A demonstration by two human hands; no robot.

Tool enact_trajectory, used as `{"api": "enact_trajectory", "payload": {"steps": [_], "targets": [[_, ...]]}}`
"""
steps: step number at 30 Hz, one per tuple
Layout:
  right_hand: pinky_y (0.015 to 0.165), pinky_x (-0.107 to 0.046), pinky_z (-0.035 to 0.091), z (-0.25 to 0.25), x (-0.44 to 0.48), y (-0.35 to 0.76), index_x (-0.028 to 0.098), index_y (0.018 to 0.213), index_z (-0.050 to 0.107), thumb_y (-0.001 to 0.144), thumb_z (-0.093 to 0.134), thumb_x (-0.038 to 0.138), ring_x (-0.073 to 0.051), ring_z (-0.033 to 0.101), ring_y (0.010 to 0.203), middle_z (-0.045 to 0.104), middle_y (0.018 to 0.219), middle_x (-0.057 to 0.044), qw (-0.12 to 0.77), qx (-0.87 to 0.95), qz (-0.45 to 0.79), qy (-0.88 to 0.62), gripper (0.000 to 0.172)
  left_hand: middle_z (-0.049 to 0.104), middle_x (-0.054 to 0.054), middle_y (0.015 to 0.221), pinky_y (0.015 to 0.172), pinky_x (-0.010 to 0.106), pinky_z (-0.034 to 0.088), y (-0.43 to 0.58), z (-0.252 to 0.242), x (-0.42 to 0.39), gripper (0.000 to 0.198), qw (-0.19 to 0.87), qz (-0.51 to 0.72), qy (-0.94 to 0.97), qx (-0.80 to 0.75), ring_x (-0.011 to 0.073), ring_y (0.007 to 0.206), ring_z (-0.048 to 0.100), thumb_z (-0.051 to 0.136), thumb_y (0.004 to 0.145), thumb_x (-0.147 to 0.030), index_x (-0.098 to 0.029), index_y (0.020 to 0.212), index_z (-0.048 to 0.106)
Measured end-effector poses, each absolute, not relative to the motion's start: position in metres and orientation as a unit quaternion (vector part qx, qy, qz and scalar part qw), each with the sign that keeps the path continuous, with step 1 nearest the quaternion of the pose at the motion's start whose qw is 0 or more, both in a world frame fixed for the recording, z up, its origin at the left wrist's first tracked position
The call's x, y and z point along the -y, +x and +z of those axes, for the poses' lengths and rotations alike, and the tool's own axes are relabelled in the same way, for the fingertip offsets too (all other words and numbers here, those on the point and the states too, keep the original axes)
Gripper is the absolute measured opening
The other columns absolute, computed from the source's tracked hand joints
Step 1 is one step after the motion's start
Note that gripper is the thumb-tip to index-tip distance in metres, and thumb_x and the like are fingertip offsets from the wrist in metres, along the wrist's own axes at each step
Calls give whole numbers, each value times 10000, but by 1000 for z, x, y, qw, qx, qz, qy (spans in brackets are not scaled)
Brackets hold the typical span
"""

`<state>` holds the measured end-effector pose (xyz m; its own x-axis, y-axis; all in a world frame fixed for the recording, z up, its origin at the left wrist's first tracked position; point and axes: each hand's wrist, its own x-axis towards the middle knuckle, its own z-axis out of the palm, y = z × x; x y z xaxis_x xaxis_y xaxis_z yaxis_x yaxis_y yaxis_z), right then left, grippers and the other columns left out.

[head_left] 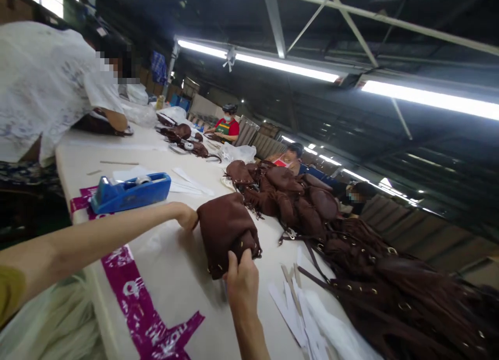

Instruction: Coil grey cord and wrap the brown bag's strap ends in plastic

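A folded dark brown leather bag (226,227) lies on the white table (179,277) in front of me. My left hand (186,215) is closed against the bag's left side, gripping it. At the bag's lower right corner my right hand (242,277) pinches the edge with thumb and fingers, near a metal fitting.
A blue tape dispenser (130,191) sits to the left. A heap of brown fringed bags (351,256) covers the right side, with white paper strips (300,308) beside it. A person in a white top (47,84) leans over the table at far left. Other workers sit further down.
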<state>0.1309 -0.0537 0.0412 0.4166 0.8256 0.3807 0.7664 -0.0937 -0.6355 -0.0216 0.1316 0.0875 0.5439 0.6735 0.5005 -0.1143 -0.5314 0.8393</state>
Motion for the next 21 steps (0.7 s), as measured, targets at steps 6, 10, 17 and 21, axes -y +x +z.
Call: {"api": "enact_trajectory", "payload": {"steps": [6,10,17,21], "targets": [[772,-412,489,10,66,93,134,1127,509,829,502,290,-326,623,979,637,1087,-190,377,640,46,-668,336,674,41,960,998,345,370,-55,110,-72,234,334,377,835,-221,231,999,569,678,766,-310,-156,941,691],[726,-427,511,-11,75,81,38,1234,454,834,474,246,-341,615,974,604,1115,-253,320,711,-8,-626,451,420,158,1427,1066,614,176,-22,88,-20,588,140,254,935,-202,408,1327,312,716,707,-430,-213,1234,572],[752,-370,508,6,119,98,201,1072,643,877,425,180,-264,643,871,683,953,-105,288,728,-10,-622,293,283,145,1518,1090,583,216,-2,49,-41,758,143,221,942,-207,363,1381,257,556,615,-16,-206,1343,472],[874,-415,492,5,133,127,224,1198,624,881,472,286,-301,611,1062,634,1209,-126,348,685,-16,-640,357,514,30,1383,1143,399,238,-17,55,-75,663,401,349,830,-171,232,1318,410,440,662,-43,-246,1280,571]]}}
